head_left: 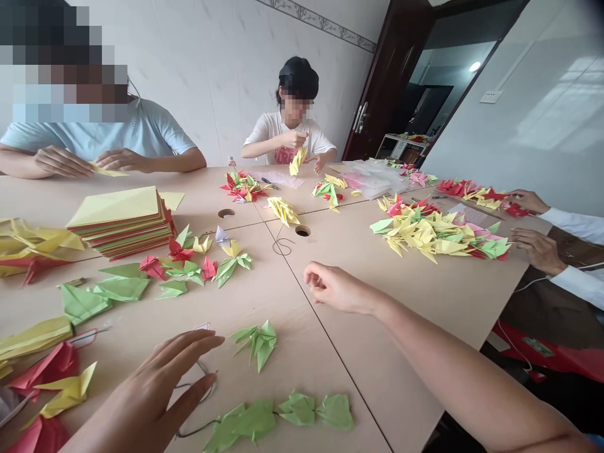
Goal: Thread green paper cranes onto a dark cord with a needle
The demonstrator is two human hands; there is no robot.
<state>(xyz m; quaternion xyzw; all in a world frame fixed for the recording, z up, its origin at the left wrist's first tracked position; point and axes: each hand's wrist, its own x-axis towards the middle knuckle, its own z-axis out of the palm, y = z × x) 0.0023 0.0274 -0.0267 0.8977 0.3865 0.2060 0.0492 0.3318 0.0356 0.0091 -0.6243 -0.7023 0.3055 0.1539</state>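
Observation:
My left hand (174, 371) is low over the table, its fingers stretched out and slightly spread, holding nothing. Beneath and beside it a dark cord (195, 432) loops and runs into a row of green folded-paper pieces (292, 412) along the near edge. Just beyond the fingertips lies a green paper crane (257, 343). My right hand (337, 288) is raised over the table's middle with the fingers curled together; whatever is pinched there, if anything, is too small to make out. Past it, a thin dark cord (283, 246) lies coiled by a table hole.
Left stands a stack of coloured paper (123, 220), near loose red and green cranes (189, 267). A yellow crane bunch (282, 211) lies mid-table, a large crane pile (434, 229) at right. Two people sit opposite; another person's hands (538, 248) reach in from the right.

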